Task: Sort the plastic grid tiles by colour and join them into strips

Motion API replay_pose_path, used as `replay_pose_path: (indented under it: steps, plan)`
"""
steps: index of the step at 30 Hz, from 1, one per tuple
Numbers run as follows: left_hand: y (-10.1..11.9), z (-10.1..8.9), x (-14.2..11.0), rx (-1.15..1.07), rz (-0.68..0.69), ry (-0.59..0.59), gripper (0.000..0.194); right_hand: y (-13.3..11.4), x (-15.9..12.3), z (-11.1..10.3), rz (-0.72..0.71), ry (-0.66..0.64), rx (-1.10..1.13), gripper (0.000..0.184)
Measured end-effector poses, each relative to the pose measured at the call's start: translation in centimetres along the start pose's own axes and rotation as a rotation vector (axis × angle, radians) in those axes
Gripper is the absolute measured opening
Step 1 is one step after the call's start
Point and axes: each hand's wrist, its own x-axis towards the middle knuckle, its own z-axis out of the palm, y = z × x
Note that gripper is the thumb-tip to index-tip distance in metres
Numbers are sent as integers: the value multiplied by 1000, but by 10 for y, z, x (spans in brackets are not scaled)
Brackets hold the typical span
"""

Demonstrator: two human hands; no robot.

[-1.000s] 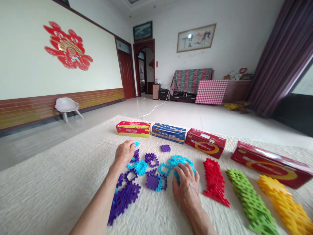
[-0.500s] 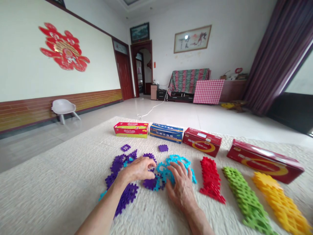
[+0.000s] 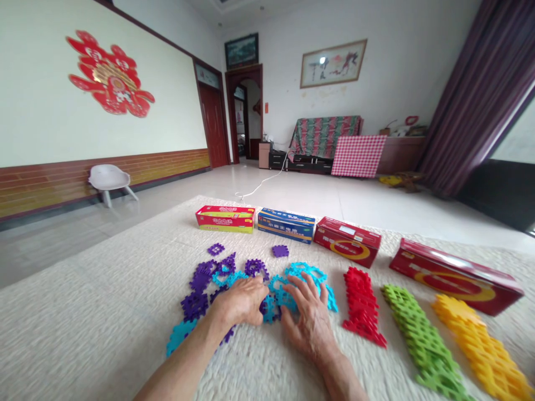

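Observation:
My left hand point(image 3: 244, 301) lies palm down over the middle of the pile, its fingers curled together; whatever is under them is hidden. Purple notched plastic building pieces point(image 3: 200, 278) lie to its left, some partly covered by my forearm. Light-blue building pieces point(image 3: 179, 336) show beside that forearm. My right hand point(image 3: 311, 317) rests with spread fingers on a heap of light-blue building pieces point(image 3: 307, 270). Two single purple pieces, an open-grid one point(image 3: 216, 249) and a solid one point(image 3: 280, 251), sit farther out on the rug.
Rows of red pieces point(image 3: 361, 303), green pieces point(image 3: 422, 334) and yellow pieces point(image 3: 480, 345) lie to the right. Behind stand a red-and-yellow box point(image 3: 225, 219), a blue box point(image 3: 286, 225) and two dark-red boxes, one nearer point(image 3: 348, 241) and one longer point(image 3: 455, 275). A cream rug point(image 3: 104, 312) lies underneath.
My left hand, at the far left with a light-blue piece at its fingertips, has moved right and nearer, down onto the middle pieces. My right hand stays over the light-blue heap.

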Motion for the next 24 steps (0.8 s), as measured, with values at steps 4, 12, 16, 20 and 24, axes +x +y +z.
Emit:
replay_pose_path:
  steps: [4, 12, 16, 20, 24]
  plan:
    - [-3, 0, 1, 31, 11, -36, 18, -9, 1, -1, -60, -73, 53, 37]
    - [-5, -9, 4, -61, 100, -64, 25, -24, 3, 8, -27, -58, 112, 13]
    - [-21, -26, 0, -224, 141, -67, 32, -24, 4, 9, -19, -13, 160, 12]
    - [-61, -35, -1, -217, -24, 167, 32, -13, 8, 5, 56, 84, 210, 11]
    - [-94, -30, 4, -43, -321, 423, 39, 8, 12, 2, 121, 176, 200, 16]
